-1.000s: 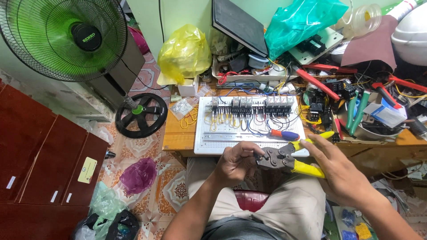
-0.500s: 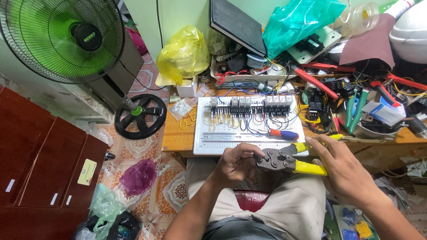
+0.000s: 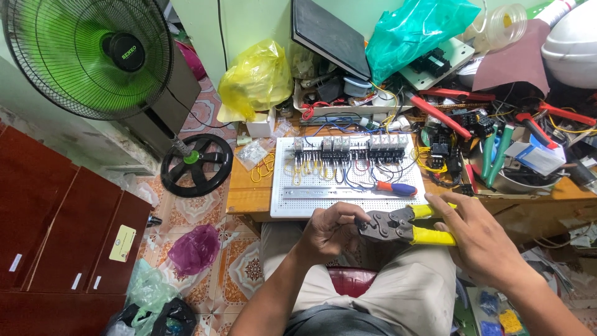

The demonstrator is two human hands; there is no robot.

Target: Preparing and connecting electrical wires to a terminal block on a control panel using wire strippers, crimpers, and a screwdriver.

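- Looking down, head view: yellow plastic bag at the worktop's far left corner, teal bag further right, pale yellow label on the dark red cabinet.
- Right hand grasps the yellow-handled crimping pliers by the handles, above the lap, just before the white wiring board.
- Left hand grip pinched at the pliers' head; what it pinches is too small to tell.

Bare forearms, left hand, right hand — no sleeves (beige trousers), dark shirt hem
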